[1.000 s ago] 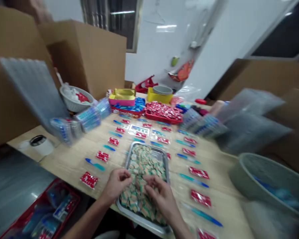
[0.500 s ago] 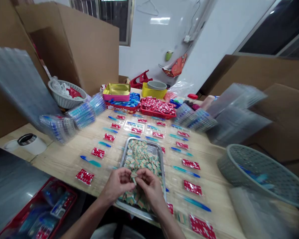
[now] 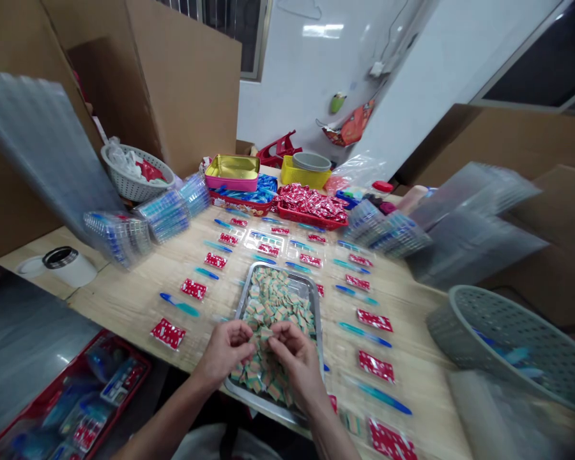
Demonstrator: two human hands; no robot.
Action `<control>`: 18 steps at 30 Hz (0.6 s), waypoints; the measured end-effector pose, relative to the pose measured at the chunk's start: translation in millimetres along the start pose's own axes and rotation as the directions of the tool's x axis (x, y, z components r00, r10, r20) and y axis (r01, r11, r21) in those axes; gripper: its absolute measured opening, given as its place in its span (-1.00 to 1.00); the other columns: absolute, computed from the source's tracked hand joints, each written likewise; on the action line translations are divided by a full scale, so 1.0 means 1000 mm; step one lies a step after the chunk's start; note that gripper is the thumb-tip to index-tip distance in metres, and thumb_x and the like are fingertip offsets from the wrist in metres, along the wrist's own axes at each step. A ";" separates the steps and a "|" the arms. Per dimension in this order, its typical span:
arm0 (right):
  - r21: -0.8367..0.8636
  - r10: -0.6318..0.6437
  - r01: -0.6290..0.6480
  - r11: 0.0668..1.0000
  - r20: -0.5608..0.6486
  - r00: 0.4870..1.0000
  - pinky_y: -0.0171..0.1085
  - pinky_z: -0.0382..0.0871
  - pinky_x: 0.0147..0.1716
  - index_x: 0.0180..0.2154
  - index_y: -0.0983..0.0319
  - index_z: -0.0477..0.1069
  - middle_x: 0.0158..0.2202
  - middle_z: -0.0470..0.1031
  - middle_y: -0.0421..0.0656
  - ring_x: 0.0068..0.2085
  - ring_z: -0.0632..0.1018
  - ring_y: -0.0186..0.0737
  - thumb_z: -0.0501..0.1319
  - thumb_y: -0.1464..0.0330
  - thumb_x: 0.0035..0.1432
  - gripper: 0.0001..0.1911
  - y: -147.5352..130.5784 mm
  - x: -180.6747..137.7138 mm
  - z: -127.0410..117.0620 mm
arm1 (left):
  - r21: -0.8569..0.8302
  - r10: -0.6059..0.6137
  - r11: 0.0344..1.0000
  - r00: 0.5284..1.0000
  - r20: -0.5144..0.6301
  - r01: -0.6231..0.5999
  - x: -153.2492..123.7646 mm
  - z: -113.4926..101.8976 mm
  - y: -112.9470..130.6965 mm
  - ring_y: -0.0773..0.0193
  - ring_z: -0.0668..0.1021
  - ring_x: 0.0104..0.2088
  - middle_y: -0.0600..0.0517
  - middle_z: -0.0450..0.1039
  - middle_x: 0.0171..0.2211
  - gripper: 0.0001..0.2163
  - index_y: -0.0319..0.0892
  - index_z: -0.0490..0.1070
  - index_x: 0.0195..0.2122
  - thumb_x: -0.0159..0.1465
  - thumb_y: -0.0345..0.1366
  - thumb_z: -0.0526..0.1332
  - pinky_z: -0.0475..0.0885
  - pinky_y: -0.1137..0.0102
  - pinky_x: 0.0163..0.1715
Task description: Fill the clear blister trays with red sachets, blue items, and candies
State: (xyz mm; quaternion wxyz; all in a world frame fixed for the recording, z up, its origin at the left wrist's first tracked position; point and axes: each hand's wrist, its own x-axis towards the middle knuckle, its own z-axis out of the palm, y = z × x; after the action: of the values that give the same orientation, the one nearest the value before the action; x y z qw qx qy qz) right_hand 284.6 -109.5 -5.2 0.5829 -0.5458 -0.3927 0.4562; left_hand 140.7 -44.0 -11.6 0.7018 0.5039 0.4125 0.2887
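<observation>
A metal tray [image 3: 318, 313] on the table is heaped with small square pieces [image 3: 274, 299], tan with green edges. Over its near half, my right hand [image 3: 298, 363] pinches one small square piece [image 3: 266, 333] between thumb and fingers. Just left of it, my left hand [image 3: 226, 352] has thumb and fingertips drawn together; whether a piece is between them cannot be made out. Rows of clear plastic trays flank the metal tray, holding blue plastic tools [image 3: 364, 333] and red patterned packets [image 3: 375, 365].
Behind are a red basket of red packets [image 3: 311, 203] and a pink tin [image 3: 232, 185]. A grey-green basket [image 3: 441, 332] stands right, a white cup [image 3: 74, 269] left. Stacked clear trays [image 3: 165, 216] and cardboard boxes line the sides. A red crate [image 3: 141, 377] sits below the left edge.
My hands have drawn slightly apart, and the piece that was between them is now at my right fingertips. The whole view has shifted a little.
</observation>
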 end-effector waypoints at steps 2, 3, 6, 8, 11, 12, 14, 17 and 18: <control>-0.157 -0.044 0.061 0.986 0.110 0.993 -0.34 0.25 -0.36 -0.36 0.22 0.41 -0.43 0.40 -0.22 -0.37 0.41 -0.28 0.22 0.35 0.08 -0.93 -0.006 -0.001 -0.003 | 0.036 0.016 0.999 1.000 -0.026 -0.015 0.000 -0.002 -0.002 0.44 0.38 -0.65 0.18 0.34 -0.64 -0.86 -0.25 0.35 -0.46 -0.09 -0.37 0.23 0.30 0.52 -0.64; -0.248 -0.061 0.103 0.963 0.171 0.983 -0.33 0.26 -0.34 -0.38 0.22 0.42 -0.42 0.41 -0.21 -0.35 0.42 -0.26 0.20 0.39 0.09 -0.96 -0.008 -0.002 -0.004 | 0.048 0.021 0.999 0.999 -0.027 -0.020 0.000 -0.004 -0.003 0.44 0.37 -0.65 0.18 0.34 -0.65 -0.86 -0.25 0.35 -0.45 -0.09 -0.38 0.21 0.29 0.52 -0.64; -0.461 -0.111 0.204 0.863 0.221 0.969 -0.30 0.26 -0.30 -0.38 0.21 0.40 -0.41 0.43 -0.19 -0.32 0.44 -0.23 0.13 0.48 0.10 -0.90 -0.004 -0.005 -0.002 | 0.064 0.014 0.998 1.000 0.022 -0.015 -0.001 -0.008 -0.003 0.41 0.41 -0.63 0.17 0.35 -0.65 -0.86 -0.24 0.34 -0.43 -0.07 -0.41 0.18 0.31 0.51 -0.60; -0.536 -0.150 0.226 0.813 0.181 0.972 -0.29 0.27 -0.31 -0.34 0.21 0.36 -0.38 0.44 -0.18 -0.31 0.45 -0.22 0.10 0.50 0.09 -0.88 0.003 -0.007 0.002 | 0.112 0.021 0.993 0.997 0.078 -0.030 -0.002 -0.011 -0.002 0.39 0.44 -0.59 0.15 0.38 -0.62 -0.84 -0.24 0.35 -0.40 -0.07 -0.43 0.16 0.33 0.50 -0.55; -0.602 -0.211 0.271 0.751 0.171 0.963 -0.29 0.30 -0.28 -0.30 0.19 0.33 -0.35 0.45 -0.18 -0.29 0.46 -0.22 0.06 0.54 0.10 -0.83 0.015 -0.009 0.008 | 0.283 0.073 0.953 0.987 0.143 -0.111 -0.004 -0.013 -0.001 0.36 0.46 -0.52 0.13 0.39 -0.55 -0.77 -0.24 0.37 -0.34 -0.07 -0.50 0.13 0.33 0.49 -0.51; -0.621 -0.235 0.295 0.727 0.178 0.955 -0.28 0.30 -0.27 -0.29 0.19 0.33 -0.34 0.45 -0.18 -0.28 0.46 -0.21 0.05 0.55 0.11 -0.81 0.018 -0.010 0.009 | 0.358 0.094 0.923 0.984 0.150 -0.143 -0.004 -0.013 -0.001 0.36 0.46 -0.51 0.12 0.39 -0.54 -0.76 -0.24 0.38 -0.34 -0.07 -0.52 0.12 0.32 0.49 -0.50; -0.657 -0.288 0.339 0.674 0.189 0.939 -0.26 0.30 -0.25 -0.25 0.19 0.33 -0.32 0.45 -0.16 -0.26 0.45 -0.19 0.03 0.58 0.10 -0.76 0.023 -0.011 0.012 | 0.489 0.138 0.850 0.979 0.151 -0.196 -0.006 -0.012 0.000 0.35 0.46 -0.49 0.12 0.37 -0.53 -0.75 -0.23 0.39 -0.34 -0.05 -0.55 0.09 0.31 0.49 -0.49; -0.690 -0.334 0.372 0.621 0.196 0.922 -0.22 0.30 -0.23 -0.16 0.19 0.32 -0.27 0.46 -0.14 -0.24 0.44 -0.16 0.03 0.61 0.08 -0.68 0.026 -0.012 0.014 | 0.592 0.157 0.772 0.972 0.177 -0.232 -0.009 -0.009 0.001 0.33 0.46 -0.48 0.10 0.38 -0.51 -0.70 -0.25 0.42 -0.30 -0.07 -0.57 0.09 0.29 0.47 -0.48; -0.697 -0.335 0.372 0.613 0.198 0.921 -0.21 0.30 -0.22 -0.14 0.18 0.32 -0.26 0.46 -0.14 -0.23 0.43 -0.15 0.02 0.61 0.08 -0.66 0.026 -0.012 0.014 | 0.611 0.153 0.755 0.970 0.190 -0.239 -0.010 -0.008 0.001 0.32 0.46 -0.48 0.10 0.38 -0.49 -0.68 -0.26 0.43 -0.27 -0.08 -0.57 0.10 0.29 0.47 -0.47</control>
State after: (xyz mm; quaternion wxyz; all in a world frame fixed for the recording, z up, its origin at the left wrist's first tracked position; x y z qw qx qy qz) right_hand 264.9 -117.2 -29.5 0.3892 -0.6310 -0.6533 0.1535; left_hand 128.9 -47.9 -8.8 0.4838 0.7671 0.3840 0.1731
